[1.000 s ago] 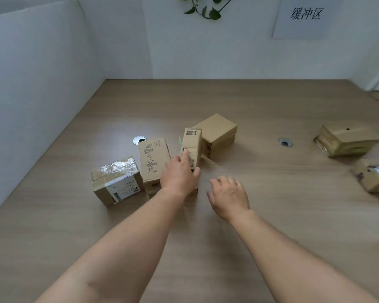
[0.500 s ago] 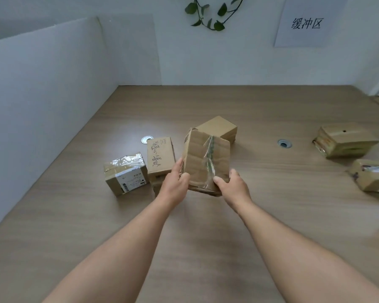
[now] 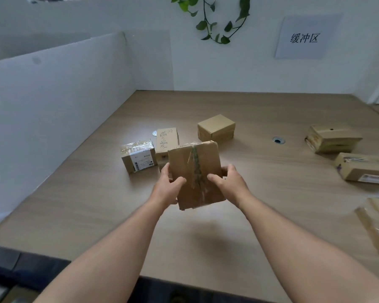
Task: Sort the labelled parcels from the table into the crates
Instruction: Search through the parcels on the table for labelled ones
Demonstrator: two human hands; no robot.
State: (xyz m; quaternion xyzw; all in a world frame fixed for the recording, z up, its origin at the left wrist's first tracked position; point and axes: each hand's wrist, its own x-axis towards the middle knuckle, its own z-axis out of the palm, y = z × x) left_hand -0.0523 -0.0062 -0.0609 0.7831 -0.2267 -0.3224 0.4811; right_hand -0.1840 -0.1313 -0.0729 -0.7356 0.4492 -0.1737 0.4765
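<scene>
The wooden table [image 3: 271,215] runs from the white partition on my left to the back wall, where a paper sign [image 3: 304,38] hangs. Near the right edge lie three parcels: a flat box [image 3: 333,138], a long labelled box [image 3: 363,169] just in front of it, and a blurred one [image 3: 376,226] closest to me. Toward the middle sit a plain carton [image 3: 217,127], a box with handwriting [image 3: 165,138] and a taped box with a white label [image 3: 138,158] beside it.

I hold the taped parcel [image 3: 195,173] in the air above the table, in front of those two boxes. Its long axis points away from me, tilted slightly left, broad taped face up. My left hand [image 3: 167,189] grips the left edge, thumb on top; my right hand [image 3: 230,182] clasps the right edge likewise. Both are equally near. No label shows on this face and no crate is in view, so I judge I must turn it over next
</scene>
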